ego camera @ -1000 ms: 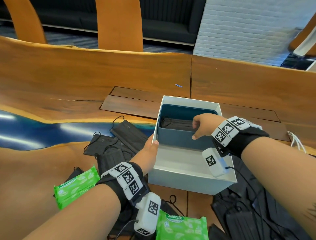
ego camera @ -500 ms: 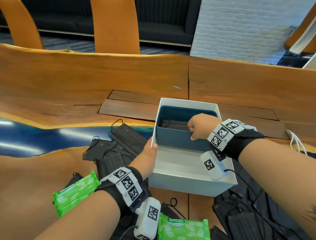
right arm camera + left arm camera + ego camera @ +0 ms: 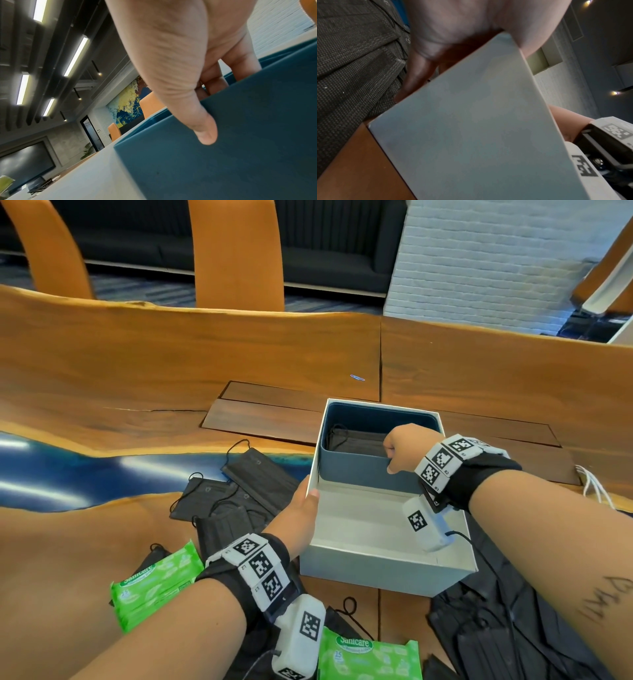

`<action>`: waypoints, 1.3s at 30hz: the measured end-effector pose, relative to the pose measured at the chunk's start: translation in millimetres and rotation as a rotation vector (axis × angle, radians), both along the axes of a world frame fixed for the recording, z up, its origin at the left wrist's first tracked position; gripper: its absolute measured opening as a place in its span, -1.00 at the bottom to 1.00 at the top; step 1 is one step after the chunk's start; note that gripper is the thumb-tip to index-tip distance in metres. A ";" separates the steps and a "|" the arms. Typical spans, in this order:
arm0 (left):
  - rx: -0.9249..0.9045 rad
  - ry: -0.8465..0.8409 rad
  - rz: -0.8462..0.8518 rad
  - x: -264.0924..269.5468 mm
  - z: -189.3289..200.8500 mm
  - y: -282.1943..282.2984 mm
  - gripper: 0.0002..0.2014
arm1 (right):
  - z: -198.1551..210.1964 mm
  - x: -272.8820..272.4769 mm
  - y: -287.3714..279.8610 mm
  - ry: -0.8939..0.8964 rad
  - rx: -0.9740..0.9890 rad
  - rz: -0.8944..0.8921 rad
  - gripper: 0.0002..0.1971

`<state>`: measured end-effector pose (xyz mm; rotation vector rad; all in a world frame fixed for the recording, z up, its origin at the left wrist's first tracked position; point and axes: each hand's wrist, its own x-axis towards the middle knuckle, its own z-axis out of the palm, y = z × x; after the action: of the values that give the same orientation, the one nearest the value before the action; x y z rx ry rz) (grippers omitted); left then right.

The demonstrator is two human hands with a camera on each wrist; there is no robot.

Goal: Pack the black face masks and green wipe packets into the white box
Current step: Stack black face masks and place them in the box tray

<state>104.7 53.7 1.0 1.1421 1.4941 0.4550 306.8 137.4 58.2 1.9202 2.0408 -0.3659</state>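
The white box (image 3: 383, 563) stands open at centre of the head view, on the wooden table (image 3: 171, 364); inside it, at the far half, sits a blue inner tray (image 3: 363, 474) w/ black face masks (image 3: 356, 441) lying in it.

The left hand (image 3: 299, 513) grips the left wall of the box; thumb is hooked over the rim to the inside, the other fingers (image 3: 418, 73) are pressed together flat on the outer wall, as the left wrist view shows. The right hand (image 3: 407, 448) pinches the near wall of the blue tray, right of centre; thumb (image 3: 204, 129) lies on the outer face, the fingers (image 3: 240, 63) are curled over the edge to the inside, close together.

More loose masks (image 3: 239, 491) lie in a heap left of the box, touching one another; one of them is just beside the left wall. Another dark pile of masks (image 3: 507, 625) fills the lower right of the frame, partly under the right forearm. One green wipe packet (image 3: 154, 583) is at lower left, tilted, on top of a mask; a 2nd packet (image 3: 370, 657) is at bottom centre, near the front of the box but apart from it.

Two orange chair backs (image 3: 236, 251) stand at the top of the frame behind the table; a white brick wall (image 3: 496, 254) is at upper right.
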 end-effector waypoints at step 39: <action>-0.384 0.154 0.248 -188.9 -25.0 -121.7 -0.77 | -57.0 -109.4 -192.1 1.000 -0.107 -0.378 -0.82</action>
<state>-84.1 -68.0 -23.9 0.7052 1.7761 0.2340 197.4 -54.7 1.2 2.2887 2.0169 -1.7789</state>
